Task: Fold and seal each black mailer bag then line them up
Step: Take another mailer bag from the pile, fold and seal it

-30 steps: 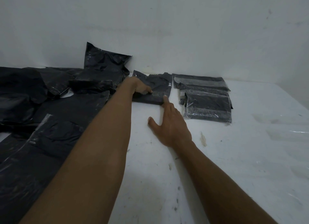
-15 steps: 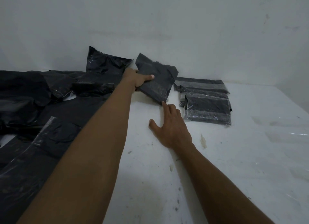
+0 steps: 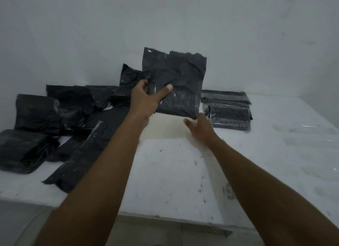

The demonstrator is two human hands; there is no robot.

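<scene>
Above the far edge of the table (image 3: 174, 172), your left hand (image 3: 146, 100) now grips the mailer bag (image 3: 176, 80), lifted clear of the surface. Your right hand (image 3: 200, 128), apparently loose-fingered and empty, waits beneath. Folding can begin.

plain white wall (image 3: 183, 16), scuffed white table (image 3: 174, 172), dim light
</scene>
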